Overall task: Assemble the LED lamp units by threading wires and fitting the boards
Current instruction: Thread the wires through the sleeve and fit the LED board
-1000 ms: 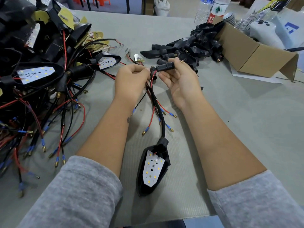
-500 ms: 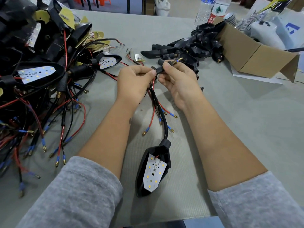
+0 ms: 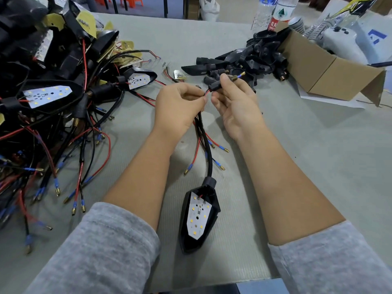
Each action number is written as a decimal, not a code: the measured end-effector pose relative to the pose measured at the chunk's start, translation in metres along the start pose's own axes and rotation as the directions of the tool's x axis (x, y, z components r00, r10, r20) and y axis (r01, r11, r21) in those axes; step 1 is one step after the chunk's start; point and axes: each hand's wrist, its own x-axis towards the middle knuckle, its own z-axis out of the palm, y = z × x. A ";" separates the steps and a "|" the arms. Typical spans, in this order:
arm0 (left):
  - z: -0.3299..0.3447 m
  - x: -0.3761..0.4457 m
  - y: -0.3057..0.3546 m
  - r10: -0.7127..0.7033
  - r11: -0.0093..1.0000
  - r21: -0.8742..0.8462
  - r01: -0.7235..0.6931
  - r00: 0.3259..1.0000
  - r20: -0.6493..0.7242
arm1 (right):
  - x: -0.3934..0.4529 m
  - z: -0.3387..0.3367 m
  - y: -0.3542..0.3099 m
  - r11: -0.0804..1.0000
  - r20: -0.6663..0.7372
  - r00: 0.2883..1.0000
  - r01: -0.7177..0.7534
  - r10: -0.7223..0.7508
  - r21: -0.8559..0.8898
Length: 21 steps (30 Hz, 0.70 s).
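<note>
Head: right hand (image 3: 235, 102) pinches stem (image 3: 216, 87); left hand (image 3: 180, 107) pinches wires (image 3: 206, 93).

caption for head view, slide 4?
Left hand feeds red wire through black stem sleeve pinched by right hand.

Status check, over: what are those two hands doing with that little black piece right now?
Right hand pinches black stem fitting, wire tip out its far end. Left hand pinches red and black wires feeding in. Lamp housing lies between forearms. Nothing blocking.
</note>
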 end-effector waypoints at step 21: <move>-0.003 0.000 -0.002 0.001 1.000 0.022 -0.004 0.992 0.128 | 0.002 -0.001 0.001 0.998 -0.015 0.999 0.035 -0.034 0.052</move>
